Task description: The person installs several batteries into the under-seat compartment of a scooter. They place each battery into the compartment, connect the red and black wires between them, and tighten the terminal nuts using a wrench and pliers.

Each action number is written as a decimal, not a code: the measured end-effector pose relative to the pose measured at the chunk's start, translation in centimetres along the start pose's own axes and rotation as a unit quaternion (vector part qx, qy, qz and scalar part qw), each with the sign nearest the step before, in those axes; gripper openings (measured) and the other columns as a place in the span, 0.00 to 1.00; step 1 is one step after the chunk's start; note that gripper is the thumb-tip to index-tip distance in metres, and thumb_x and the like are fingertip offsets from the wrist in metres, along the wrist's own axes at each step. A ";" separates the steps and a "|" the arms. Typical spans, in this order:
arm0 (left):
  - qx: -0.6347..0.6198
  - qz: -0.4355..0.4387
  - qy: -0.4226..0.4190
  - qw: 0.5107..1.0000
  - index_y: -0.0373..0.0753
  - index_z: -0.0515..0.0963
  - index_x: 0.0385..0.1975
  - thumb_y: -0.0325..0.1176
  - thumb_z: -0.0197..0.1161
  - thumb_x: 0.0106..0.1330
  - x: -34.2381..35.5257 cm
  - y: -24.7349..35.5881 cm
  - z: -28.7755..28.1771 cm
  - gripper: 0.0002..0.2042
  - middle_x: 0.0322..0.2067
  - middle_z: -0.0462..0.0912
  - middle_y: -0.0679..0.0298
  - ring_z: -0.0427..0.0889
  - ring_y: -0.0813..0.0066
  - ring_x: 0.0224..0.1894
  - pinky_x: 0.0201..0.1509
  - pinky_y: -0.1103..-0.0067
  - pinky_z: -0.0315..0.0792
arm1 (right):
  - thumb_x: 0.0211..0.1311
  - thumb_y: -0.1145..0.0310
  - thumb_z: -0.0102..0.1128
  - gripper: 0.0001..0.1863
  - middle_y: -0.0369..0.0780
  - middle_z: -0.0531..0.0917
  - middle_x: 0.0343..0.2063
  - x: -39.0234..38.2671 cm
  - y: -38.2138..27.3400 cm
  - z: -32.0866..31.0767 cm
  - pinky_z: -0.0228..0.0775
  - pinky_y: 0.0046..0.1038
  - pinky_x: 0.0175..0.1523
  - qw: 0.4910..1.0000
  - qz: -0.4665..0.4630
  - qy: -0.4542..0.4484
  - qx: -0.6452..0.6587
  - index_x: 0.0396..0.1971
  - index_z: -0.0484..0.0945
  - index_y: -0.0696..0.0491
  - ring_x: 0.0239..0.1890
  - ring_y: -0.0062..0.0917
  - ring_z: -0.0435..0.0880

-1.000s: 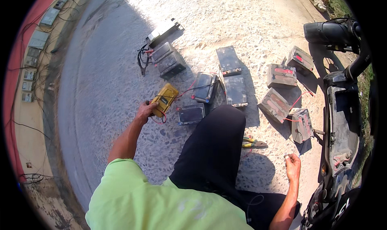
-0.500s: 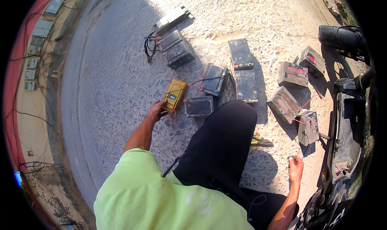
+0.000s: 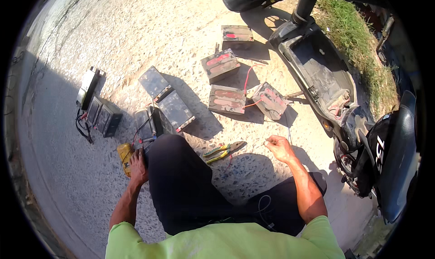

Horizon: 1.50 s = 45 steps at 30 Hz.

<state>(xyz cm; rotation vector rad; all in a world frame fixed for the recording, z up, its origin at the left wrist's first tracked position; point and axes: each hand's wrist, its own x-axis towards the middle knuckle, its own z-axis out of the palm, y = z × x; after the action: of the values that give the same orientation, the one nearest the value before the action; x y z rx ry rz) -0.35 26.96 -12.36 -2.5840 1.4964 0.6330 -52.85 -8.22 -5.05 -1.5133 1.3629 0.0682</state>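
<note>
My left hand (image 3: pixel 138 164) has its fingers curled beside the yellow meter (image 3: pixel 124 158) and a dark battery (image 3: pixel 146 125), at my left knee; what they grip is unclear. My right hand (image 3: pixel 277 148) is pinched on something small and pale, too small to name, above the sunlit paving. Yellow-handled pliers (image 3: pixel 215 153) lie between my hands, right of that knee. Ahead, grey batteries (image 3: pixel 174 108) stand close together. Farther right, several dusty batteries (image 3: pixel 226 98) with red markings stand loosely grouped, some linked by red wire.
A black scooter (image 3: pixel 317 68) with an open footboard compartment and a seat (image 3: pixel 396 154) stands along my right, grass (image 3: pixel 344 27) behind it. At far left, a silver metal box (image 3: pixel 89 84) lies beside more batteries (image 3: pixel 108 120) and clamp leads (image 3: pixel 84 127).
My view has swung right toward the scooter. My left hand has shifted from the meter's lower end to its right side, nearer my knee. My right hand remains pinched.
</note>
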 end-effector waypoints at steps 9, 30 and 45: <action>0.013 -0.046 -0.020 0.999 0.35 0.52 0.77 0.49 0.72 0.59 0.1 0.6 1.6 0.50 0.71 0.62 0.47 0.61 0.45 0.72 0.75 0.57 0.54 | 0.63 0.60 0.62 0.16 0.44 0.88 0.32 -1.3 -0.5 -1.6 0.76 0.36 0.44 0.998 -0.043 0.031 0.019 0.41 0.84 0.58 0.36 0.32 0.86; -0.297 -0.210 0.013 0.931 0.37 0.51 0.78 0.37 0.74 0.59 -3.5 7.7 -0.9 0.48 0.70 0.64 0.48 0.64 0.51 0.72 0.74 0.63 0.58 | 0.65 0.59 0.61 0.16 0.46 0.89 0.35 -4.0 1.3 -4.8 0.77 0.36 0.46 0.995 -0.064 0.068 0.026 0.41 0.84 0.57 0.39 0.36 0.89; -0.365 0.001 0.187 0.912 0.42 0.51 0.79 0.27 0.72 0.59 0.9 19.9 -23.9 0.48 0.65 0.70 0.50 0.73 0.60 0.62 0.67 0.68 0.69 | 0.64 0.57 0.61 0.18 0.44 0.87 0.32 -4.6 3.0 -8.6 0.76 0.37 0.43 0.980 -0.068 0.151 0.110 0.43 0.85 0.56 0.35 0.32 0.87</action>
<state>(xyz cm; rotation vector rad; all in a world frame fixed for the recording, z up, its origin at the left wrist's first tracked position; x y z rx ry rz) -9.52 9.34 11.56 -3.4314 1.5802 0.8705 -61.58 -10.45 -0.20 -1.4637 1.4456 -0.4007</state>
